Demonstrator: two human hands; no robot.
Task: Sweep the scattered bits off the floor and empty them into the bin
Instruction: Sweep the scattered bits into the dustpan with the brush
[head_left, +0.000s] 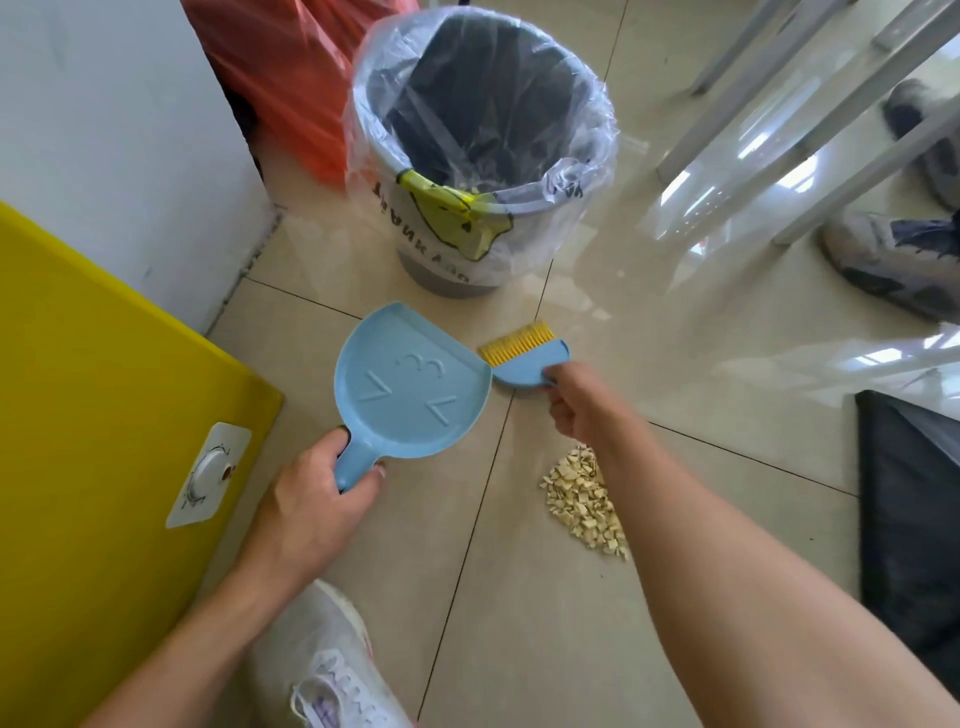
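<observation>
Below the bin (483, 156), hands grip dustpan (410, 384) and brush (524, 358).

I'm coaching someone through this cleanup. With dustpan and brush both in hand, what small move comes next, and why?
Probably lower the dustpan to the floor beside the pile of bits. The pan looks empty and is held by the left hand away from the pile, while the right hand holds the brush beyond it, so nothing can be swept in yet.

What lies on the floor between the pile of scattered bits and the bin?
In the head view, the right hand holding the blue brush sits between the pile and the bin; otherwise bare tile.
</observation>
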